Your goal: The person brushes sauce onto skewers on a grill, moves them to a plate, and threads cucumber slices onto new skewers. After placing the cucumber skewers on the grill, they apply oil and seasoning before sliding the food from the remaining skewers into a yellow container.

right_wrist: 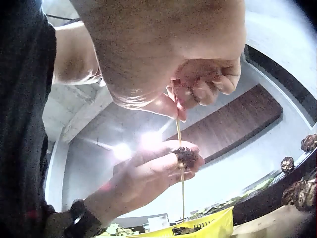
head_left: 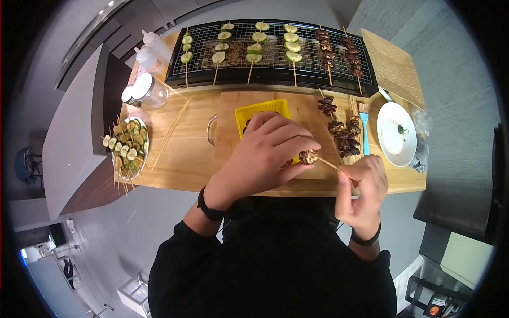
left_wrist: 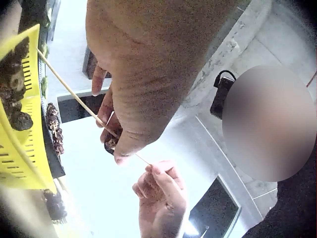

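Note:
My left hand holds a dark mushroom with a cracked pale cap between thumb and fingers. A thin wooden skewer runs through that mushroom, its far length showing beyond it in both wrist views. The skewer's other end is pinched between thumb and fingertips of my right hand. Beneath the left hand sits a yellow basket, partly covered by it; more dark mushrooms lie inside. Right of the basket, finished-looking mushroom skewers lie in a pile on the wooden board.
Behind stands a black grill bearing skewers of green-edged slices and dark pieces. At left are a plate of skewers, jars, white bottles and bare skewers. A blue brush and white bowl lie right.

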`<state>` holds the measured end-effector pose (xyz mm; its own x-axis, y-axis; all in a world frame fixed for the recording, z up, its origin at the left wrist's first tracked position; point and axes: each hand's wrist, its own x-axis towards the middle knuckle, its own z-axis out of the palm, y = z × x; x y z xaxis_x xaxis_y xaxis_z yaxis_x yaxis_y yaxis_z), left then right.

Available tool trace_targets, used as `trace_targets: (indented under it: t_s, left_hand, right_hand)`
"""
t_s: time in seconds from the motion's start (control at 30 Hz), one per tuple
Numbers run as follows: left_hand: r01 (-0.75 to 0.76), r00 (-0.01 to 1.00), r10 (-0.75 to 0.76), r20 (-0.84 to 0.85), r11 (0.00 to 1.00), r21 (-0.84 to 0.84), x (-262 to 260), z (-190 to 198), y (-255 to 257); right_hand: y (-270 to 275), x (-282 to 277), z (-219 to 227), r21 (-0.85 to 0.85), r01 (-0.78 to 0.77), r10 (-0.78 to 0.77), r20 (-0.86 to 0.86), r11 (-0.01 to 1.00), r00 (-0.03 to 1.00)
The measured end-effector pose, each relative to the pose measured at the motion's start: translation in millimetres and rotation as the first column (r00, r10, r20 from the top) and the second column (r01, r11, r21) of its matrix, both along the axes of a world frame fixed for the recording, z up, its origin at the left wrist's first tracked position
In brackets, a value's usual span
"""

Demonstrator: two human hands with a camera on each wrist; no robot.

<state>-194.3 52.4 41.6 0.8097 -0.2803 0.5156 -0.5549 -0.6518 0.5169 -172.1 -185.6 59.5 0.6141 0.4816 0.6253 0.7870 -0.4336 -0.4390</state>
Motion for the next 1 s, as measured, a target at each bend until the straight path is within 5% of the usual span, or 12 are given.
trace_targets:
  t_s: [0.37,0.57,0.67,0.8,0.9,1.0]
  left_hand:
    - [-0.228,0.968,0.237,-0.085,0.968,0.101,11.8,-32.3,34.5]
    - [-0.234,0.962,0.251,-0.111,0.961,0.148,18.5,-32.6,32.6]
    - [-0.223,0.962,0.243,-0.122,0.963,0.154,17.2,-24.7,27.1]
    - [-0.193,0.968,0.214,-0.131,0.968,0.158,14.4,-19.4,23.5]
    - [-0.184,0.971,0.205,-0.125,0.97,0.159,13.0,-17.6,21.3]
    - [-0.18,0.971,0.202,-0.131,0.97,0.163,11.8,-14.6,18.8]
  right_hand:
    - [-108.7,-10.9,17.3,0.298,0.311,-0.23,-0.278,0.902,0.933]
    - [-129.5,-3.7,-30.9,0.199,0.658,-0.586,-0.319,0.727,0.744]
    - [-127.1,-3.7,-54.9,0.11,0.717,-0.625,-0.413,0.688,0.663]
    - [-124.0,1.6,-88.6,0.194,0.738,-0.58,-0.504,0.647,0.64]
    - [-123.3,7.2,-111.4,0.222,0.738,-0.583,-0.486,0.638,0.651]
    - [-121.0,6.2,-118.9,0.065,0.745,-0.666,-0.403,0.664,0.629]
